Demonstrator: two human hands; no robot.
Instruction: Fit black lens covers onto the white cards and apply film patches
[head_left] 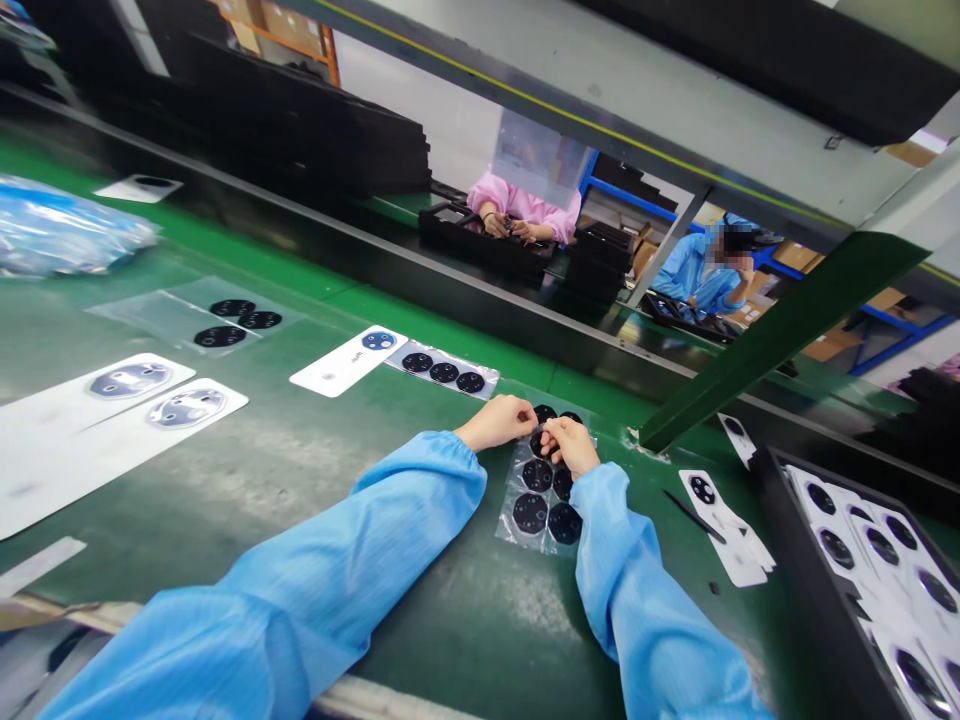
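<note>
Both my hands meet over a clear film sheet (pixel 541 495) carrying several round black camera-lens discs, lying on the green belt. My left hand (pixel 499 420) is closed in a pinch at the sheet's upper edge. My right hand (pixel 570 442) is also pinched, fingertips on a black disc (pixel 537 443) near the top of the sheet. The two hands almost touch. Both arms wear light blue sleeves.
White phone back panels (pixel 112 415) lie at left, another white panel (pixel 349 362) with a film of black discs (pixel 444 371) ahead. A black tray (pixel 862 560) of white panels stands at right. A green bar (pixel 780 335) slants above the belt. Two people work across the line.
</note>
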